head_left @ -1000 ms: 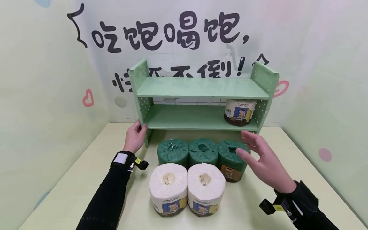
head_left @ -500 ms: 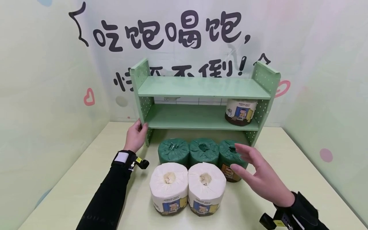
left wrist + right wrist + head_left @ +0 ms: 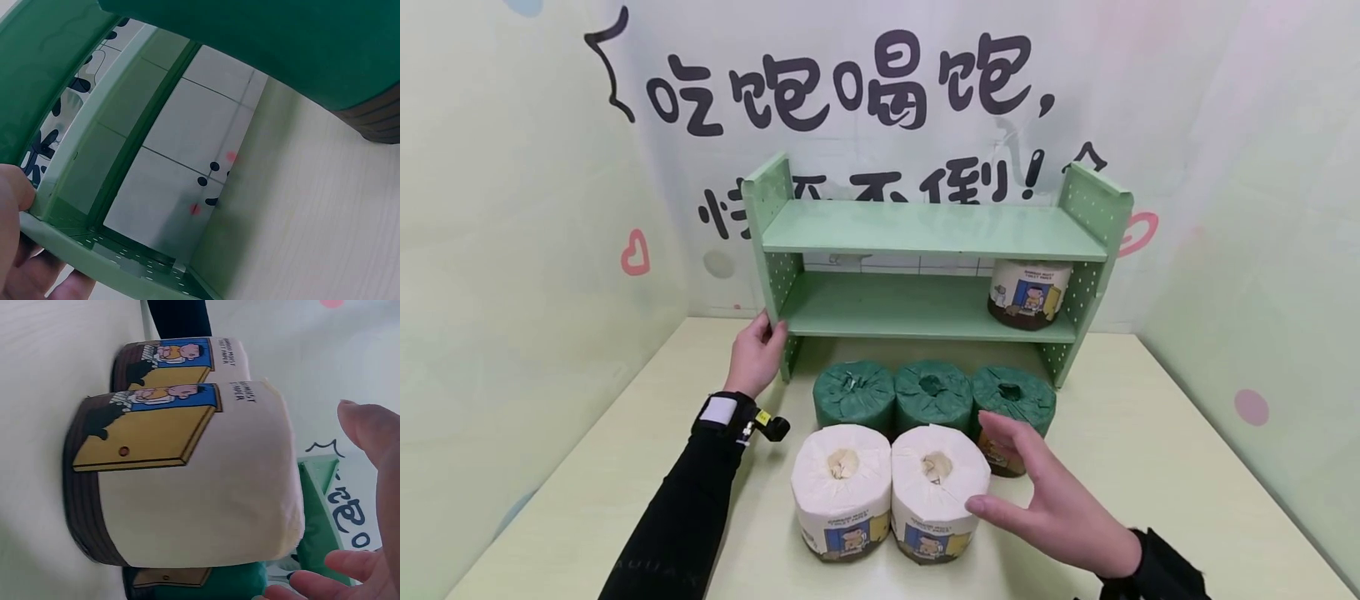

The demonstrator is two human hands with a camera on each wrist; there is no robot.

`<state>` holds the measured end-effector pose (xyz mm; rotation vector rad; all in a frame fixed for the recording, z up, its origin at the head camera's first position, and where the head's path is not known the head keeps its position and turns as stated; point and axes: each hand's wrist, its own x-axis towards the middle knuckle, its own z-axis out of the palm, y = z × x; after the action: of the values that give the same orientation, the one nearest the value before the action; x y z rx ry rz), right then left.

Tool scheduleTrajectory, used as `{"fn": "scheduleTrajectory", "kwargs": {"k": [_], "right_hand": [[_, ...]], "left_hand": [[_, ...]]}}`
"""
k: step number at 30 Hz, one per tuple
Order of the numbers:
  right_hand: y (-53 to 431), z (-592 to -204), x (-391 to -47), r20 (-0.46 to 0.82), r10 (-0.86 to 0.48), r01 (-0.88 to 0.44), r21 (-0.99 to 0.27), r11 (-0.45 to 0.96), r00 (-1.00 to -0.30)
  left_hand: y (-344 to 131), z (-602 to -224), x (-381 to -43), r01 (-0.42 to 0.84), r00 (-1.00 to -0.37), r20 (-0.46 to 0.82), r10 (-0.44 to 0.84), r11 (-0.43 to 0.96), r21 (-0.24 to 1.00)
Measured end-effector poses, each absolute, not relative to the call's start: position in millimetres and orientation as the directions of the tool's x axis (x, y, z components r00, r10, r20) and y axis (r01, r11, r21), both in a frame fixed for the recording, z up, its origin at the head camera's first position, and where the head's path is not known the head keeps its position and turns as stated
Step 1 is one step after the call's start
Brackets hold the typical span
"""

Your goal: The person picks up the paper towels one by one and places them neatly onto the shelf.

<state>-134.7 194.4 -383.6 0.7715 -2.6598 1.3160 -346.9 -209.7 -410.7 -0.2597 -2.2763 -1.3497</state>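
Observation:
My left hand (image 3: 756,360) holds the left side panel of a green shelf (image 3: 880,307). In the left wrist view its thumb (image 3: 17,187) lies on the near side and the other fingers wrap behind the panel. My right hand (image 3: 1060,508) hovers with spread fingers beside the right white toilet roll (image 3: 940,492). From the right wrist view, a gap shows between that hand (image 3: 389,506) and the wrapped roll (image 3: 200,500). A second white toilet roll (image 3: 841,492) stands against its left side. Another white-wrapped roll (image 3: 1028,293) sits at the right end of the middle shelf board.
Behind the white rolls stand three green-wrapped toilet rolls: left (image 3: 853,396), middle (image 3: 934,396) and right (image 3: 1015,396). The shelf's top board (image 3: 925,229) lies above the middle one. Wall panels with printed lettering (image 3: 880,83) enclose the pale table (image 3: 1150,417).
My right hand has moved down and left, from near the shelf past the right green roll to the right white roll. The left hand has kept its hold on the shelf.

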Motion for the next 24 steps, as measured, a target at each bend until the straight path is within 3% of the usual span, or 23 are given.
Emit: {"fn": "scheduleTrajectory", "kwargs": {"k": [17,24], "right_hand": [[181.1,-412.7,-140.0,0.121,-0.415,-0.327,-0.818,0.472,-0.902],[174.5,-426.1,-143.1,0.157,-0.429,-0.341,-0.853,0.395,-0.889]], "left_hand": [[-208.7,-410.9,-346.5,0.394,-0.869,0.488,-0.082,0.481,0.783],[-209.3,-412.0,-348.0,0.388,-0.871,0.484,-0.084,0.487,0.782]]}}
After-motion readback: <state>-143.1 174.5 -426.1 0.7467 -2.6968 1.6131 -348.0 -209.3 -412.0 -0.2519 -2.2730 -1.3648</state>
